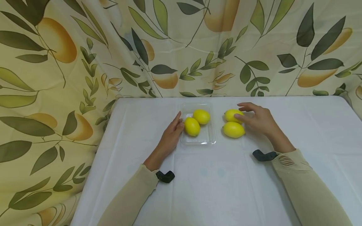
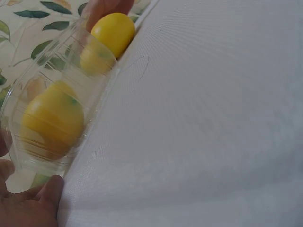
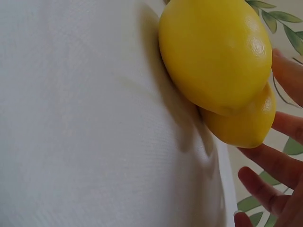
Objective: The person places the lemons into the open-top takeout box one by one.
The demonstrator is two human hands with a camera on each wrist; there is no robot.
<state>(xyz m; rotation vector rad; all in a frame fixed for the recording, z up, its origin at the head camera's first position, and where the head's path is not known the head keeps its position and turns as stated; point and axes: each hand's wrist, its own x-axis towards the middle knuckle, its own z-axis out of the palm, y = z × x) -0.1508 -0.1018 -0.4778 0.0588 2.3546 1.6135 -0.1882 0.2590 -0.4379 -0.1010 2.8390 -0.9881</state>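
A clear plastic container (image 1: 209, 133) stands on the white table, with two lemons inside, the nearer one (image 1: 192, 126) at its left and the farther one (image 1: 201, 116) behind it. My left hand (image 1: 171, 133) rests along the container's left side, fingers fairly straight; its fingertips also show in the left wrist view. Outside, to the right, two more lemons lie close together, a front one (image 1: 233, 130) and a back one (image 1: 230, 115). My right hand (image 1: 261, 121) reaches round the back lemon with thumb and fingers spread. In the right wrist view the front lemon (image 3: 215, 52) partly hides the back one (image 3: 246, 120).
A white cloth (image 1: 215, 194) covers the table. Behind the table's far edge and along its left hangs a curtain (image 1: 198, 56) printed with leaves and fruit. Dark wrist cameras (image 1: 165, 176) sit on both sleeves.
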